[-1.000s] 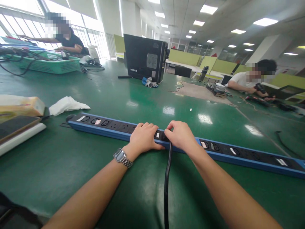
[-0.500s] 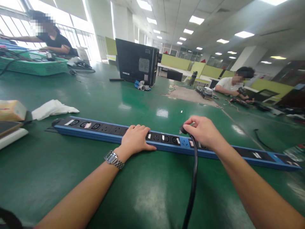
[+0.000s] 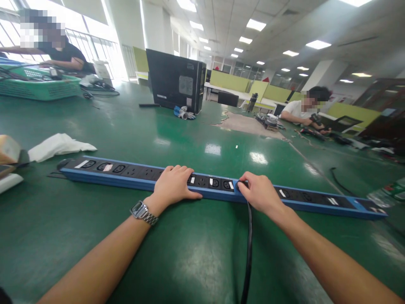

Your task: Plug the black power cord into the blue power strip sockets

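A long blue and black power strip (image 3: 139, 182) lies across the green table, its row of sockets facing up. My left hand (image 3: 173, 184) grips the strip left of its middle, fingers over the far edge and thumb along the near side. In my right hand (image 3: 260, 192) is a black plug (image 3: 243, 184), pinched between thumb and fingers, down at the blue socket. Whether its pins are in the socket is hidden. From the plug a thick black cable (image 3: 249, 249) runs down toward me.
A black computer case (image 3: 175, 80) stands at the back beside gloves (image 3: 184, 113). Far left is a green basket (image 3: 38, 88) with cables; white tissue (image 3: 60, 147) lies nearer. A plastic bottle (image 3: 384, 193) is at right. Two people sit at the back left and right.
My right hand has lowered the plug from above the strip onto the blue socket. My left hand stays on the strip. The whole view has shifted slightly.
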### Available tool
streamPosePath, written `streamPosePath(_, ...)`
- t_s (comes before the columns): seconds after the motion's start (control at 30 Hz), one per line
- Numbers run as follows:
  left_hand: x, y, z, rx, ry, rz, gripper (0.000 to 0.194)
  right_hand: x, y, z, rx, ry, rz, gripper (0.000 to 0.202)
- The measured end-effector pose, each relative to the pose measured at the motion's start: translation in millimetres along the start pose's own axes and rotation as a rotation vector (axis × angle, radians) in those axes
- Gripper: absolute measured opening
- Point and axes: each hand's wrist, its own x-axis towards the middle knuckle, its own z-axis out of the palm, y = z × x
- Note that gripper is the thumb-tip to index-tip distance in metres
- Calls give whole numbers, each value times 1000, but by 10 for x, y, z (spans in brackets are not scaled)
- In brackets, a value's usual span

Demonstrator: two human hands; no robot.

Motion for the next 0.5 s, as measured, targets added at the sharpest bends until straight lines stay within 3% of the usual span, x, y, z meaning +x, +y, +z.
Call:
streamPosePath(0.07, -3, -3, -3, -6, 0, 2, 74, -20, 73, -145, 90, 81, 36, 26)
streamPosePath(0.17, -8, 1, -15, -18, 3, 5, 74, -81, 371, -430, 150, 208, 133, 31)
streamPosePath(0.23, -9, 6, -23, -22, 3, 1, 73, -144, 646, -551, 90, 155, 164, 32)
streamPosePath(0.37, -6, 8, -31, -14, -7, -4, 72, -254, 1077, -515, 40, 1, 140, 33)
streamPosePath(0.5, -2, 3, -30, -10, -3, 11, 71, -265, 1192, -411, 54, -23, 112, 34)
